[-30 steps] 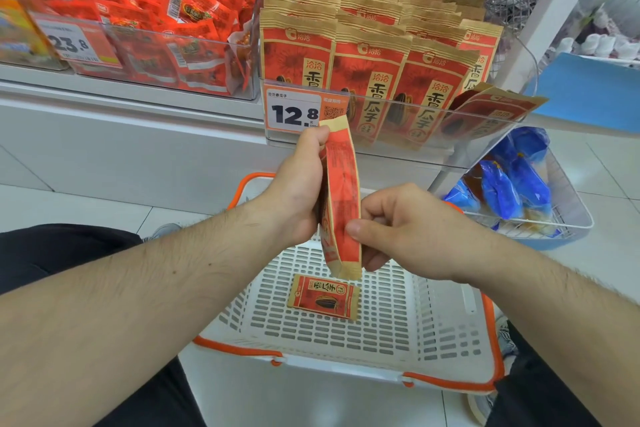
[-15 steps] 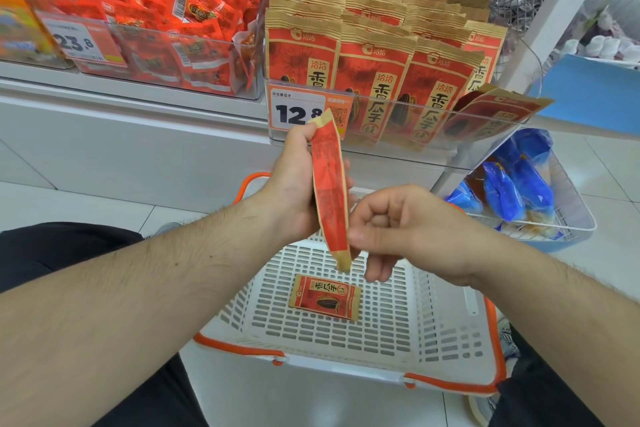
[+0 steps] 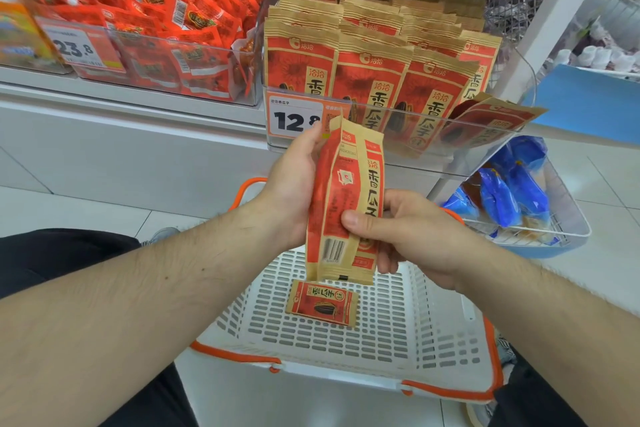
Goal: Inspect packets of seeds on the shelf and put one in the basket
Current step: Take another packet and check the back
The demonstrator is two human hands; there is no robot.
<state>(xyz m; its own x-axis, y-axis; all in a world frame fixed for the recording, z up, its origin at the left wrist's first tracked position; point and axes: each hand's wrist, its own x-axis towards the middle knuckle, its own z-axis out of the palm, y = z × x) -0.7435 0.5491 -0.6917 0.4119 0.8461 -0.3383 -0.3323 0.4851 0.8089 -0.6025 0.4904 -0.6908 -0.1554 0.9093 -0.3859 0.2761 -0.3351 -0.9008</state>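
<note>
Seed packet (image 3: pixel 341 204) upright above basket (image 3: pixel 433 333), left hand (image 3: pixel 294 191) and right hand (image 3: pixel 412 236) each in a curled grip round it.

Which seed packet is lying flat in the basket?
The small seed packet on the white basket floor; the others stand in the shelf bin or are in the hands.

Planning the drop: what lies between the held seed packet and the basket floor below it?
In the head view, only air, then another seed packet lying flat on the basket floor, just under the held packet.
</note>
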